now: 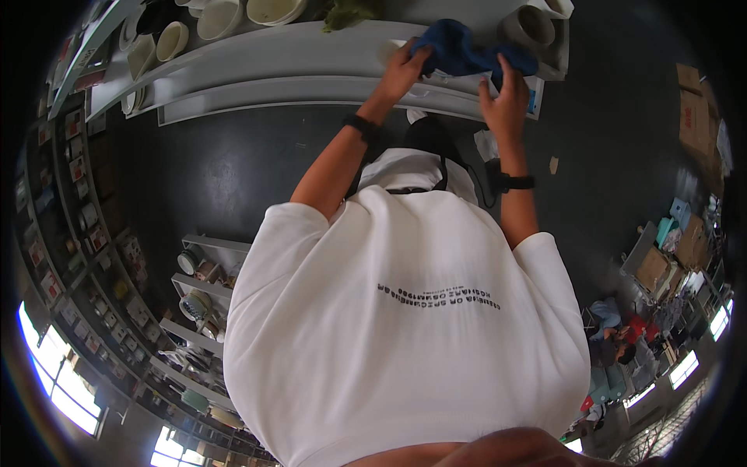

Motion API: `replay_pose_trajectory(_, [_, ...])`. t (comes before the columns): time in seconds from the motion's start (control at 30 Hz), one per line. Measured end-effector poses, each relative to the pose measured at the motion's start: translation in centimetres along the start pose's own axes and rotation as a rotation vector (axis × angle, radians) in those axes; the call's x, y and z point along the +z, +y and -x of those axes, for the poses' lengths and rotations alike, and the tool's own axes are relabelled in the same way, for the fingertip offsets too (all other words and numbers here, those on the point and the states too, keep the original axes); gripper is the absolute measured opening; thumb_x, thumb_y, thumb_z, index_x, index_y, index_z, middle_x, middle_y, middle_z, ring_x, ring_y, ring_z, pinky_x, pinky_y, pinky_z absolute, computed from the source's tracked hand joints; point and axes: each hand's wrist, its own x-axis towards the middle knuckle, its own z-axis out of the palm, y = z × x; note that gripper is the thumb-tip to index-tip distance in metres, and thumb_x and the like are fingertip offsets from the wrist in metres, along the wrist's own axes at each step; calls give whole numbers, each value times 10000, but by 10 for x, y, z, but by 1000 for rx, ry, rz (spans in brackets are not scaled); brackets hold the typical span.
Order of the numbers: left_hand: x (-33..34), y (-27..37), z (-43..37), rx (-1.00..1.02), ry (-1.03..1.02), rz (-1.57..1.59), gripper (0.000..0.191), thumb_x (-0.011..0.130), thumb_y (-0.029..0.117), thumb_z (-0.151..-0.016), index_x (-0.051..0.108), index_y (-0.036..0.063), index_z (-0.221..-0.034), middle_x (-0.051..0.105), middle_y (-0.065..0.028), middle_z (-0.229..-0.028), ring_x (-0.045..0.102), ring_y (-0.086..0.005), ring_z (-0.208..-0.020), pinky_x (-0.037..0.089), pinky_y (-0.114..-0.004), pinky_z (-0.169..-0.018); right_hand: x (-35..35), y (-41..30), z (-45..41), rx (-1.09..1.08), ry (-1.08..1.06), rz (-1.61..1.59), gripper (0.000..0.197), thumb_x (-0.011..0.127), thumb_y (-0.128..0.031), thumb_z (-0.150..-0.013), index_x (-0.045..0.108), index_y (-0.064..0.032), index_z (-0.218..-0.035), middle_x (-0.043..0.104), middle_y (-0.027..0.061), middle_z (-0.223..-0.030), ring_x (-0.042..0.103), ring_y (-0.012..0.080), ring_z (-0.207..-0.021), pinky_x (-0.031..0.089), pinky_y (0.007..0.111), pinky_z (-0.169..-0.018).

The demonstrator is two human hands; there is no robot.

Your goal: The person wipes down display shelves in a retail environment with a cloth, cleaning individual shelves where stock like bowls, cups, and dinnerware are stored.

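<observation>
A dark blue cloth lies bunched across the right part of a grey metal shelf. My left hand grips the cloth's left end between thumb and fingers. At the cloth's right part is my right hand, its thumb and forefinger apart; the fingertips touch or nearly touch the fabric. Beneath the cloth, pale items show in part, too hidden to name. A grey-brown pot stands just beyond the cloth's right end.
Pale bowls and a green cloth or bag sit farther left on the shelf. Racks of goods line the far left. Cardboard boxes stand at right, and a person is in the lower right distance.
</observation>
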Motion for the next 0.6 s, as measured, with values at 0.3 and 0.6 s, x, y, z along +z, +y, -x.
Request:
replay_pose_trajectory(0.3, [-88,-61,-5,-539,-96,343,503,444,561,-1008,571,85,-910,565,-69,-727,527,-194,-596,401,-277,-565,23,-14,-5,50,76,-55,567,667,-153,-871,490,-117,-1408,598,147,-1221,581,361,-1115,468,460,-959])
replay_pose_trajectory(0.6, [-167,-33,13,-308,404,747,719,309,670,-991,385,126,-1455,500,-144,-1426,459,-315,-1345,409,-469,-1051,86,-113,-21,-124,-88,-62,707,704,-167,-820,432,-181,-1473,569,113,-1213,544,313,-1185,432,474,-993])
